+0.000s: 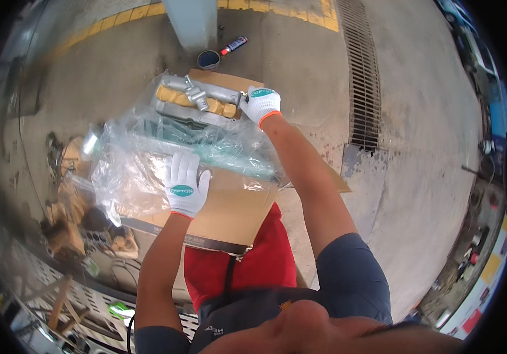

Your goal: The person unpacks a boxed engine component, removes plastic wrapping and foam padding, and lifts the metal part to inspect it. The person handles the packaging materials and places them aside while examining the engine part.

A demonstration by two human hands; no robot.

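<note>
A silver cast-metal engine part [221,93] with a yellow-tan strip along its middle lies on the far side of a flat cardboard box [224,215]. A small silver pipe fitting [195,94] rests across the part. My right hand [262,103], in a white knit glove, is at the part's right end with its fingers curled closed; what they grip is hidden. Crumpled clear plastic wrap [129,159] spreads over the box and around the part. My left hand [185,183], gloved alike, lies flat on the wrap and cardboard with fingers stretched out.
Beyond the box stand a small bowl [208,59] and a spray can [233,45] lying near a grey post [191,23]. A floor drain grate [362,76] runs along the right. Brown torn wrapping and metal parts [97,236] lie at the left.
</note>
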